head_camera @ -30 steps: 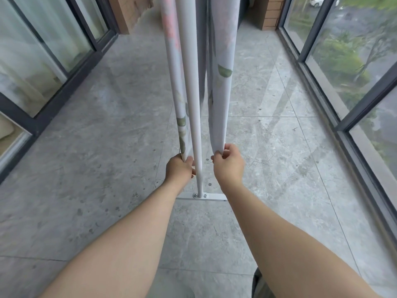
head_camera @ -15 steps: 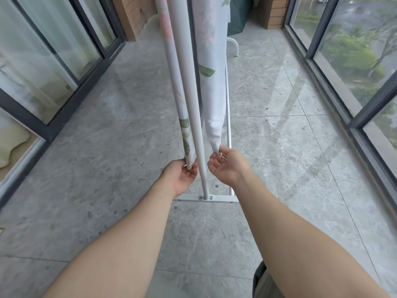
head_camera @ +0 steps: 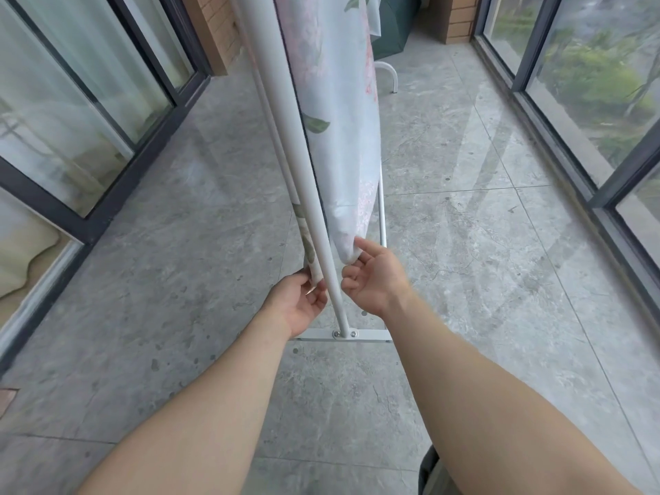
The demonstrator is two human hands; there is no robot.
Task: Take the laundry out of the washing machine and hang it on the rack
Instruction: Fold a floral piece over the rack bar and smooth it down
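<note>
Floral sheet (head_camera: 339, 155) over white drying rack (head_camera: 371, 335), two panels hanging just above the hands. Left hand (head_camera: 298, 303): loosely curled, pinching the left panel's lower hem. Right hand (head_camera: 375, 276): half open, fingertips lightly nipping the right panel's bottom corner.

The rack (head_camera: 306, 194) is smooth white-coated metal tubing; the sheet (head_camera: 339, 119) is thin, matt floral-printed cloth; the floor (head_camera: 464, 244) is grey veined tile with a soft sheen.
</note>
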